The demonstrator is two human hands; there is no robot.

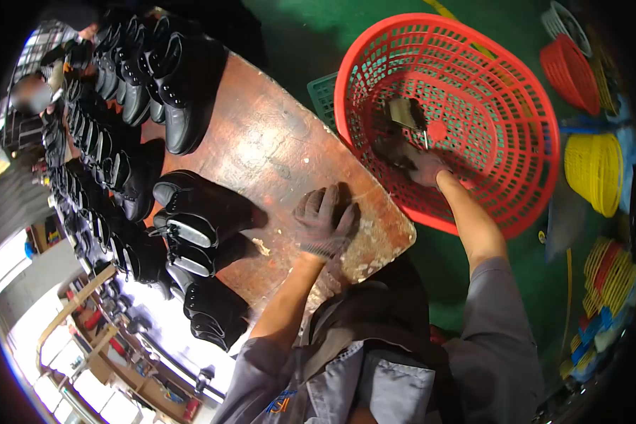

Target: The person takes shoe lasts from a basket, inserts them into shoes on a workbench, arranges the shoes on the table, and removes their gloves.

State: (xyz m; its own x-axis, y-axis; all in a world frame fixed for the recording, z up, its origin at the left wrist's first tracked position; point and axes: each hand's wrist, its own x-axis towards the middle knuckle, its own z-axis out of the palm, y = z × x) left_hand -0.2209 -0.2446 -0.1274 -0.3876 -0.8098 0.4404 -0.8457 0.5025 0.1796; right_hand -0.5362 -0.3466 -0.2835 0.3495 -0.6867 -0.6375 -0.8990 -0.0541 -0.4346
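Observation:
My left hand, in a dark knit glove, lies flat on the worn reddish table with its fingers spread. My right hand, gloved too, reaches down inside a red plastic basket. Its fingers are bent and partly lost against a dark patch, so what they hold is hard to make out. Just beyond them is a pale, block-shaped piece with a dark side and a thin shiny rod; its kind is unclear. Left of my left hand, black lace-up shoes sit on the table.
More black shoes stand in rows along the table's far left. A green crate shows behind the basket. Yellow and red baskets are at the right. Another person is at the far left.

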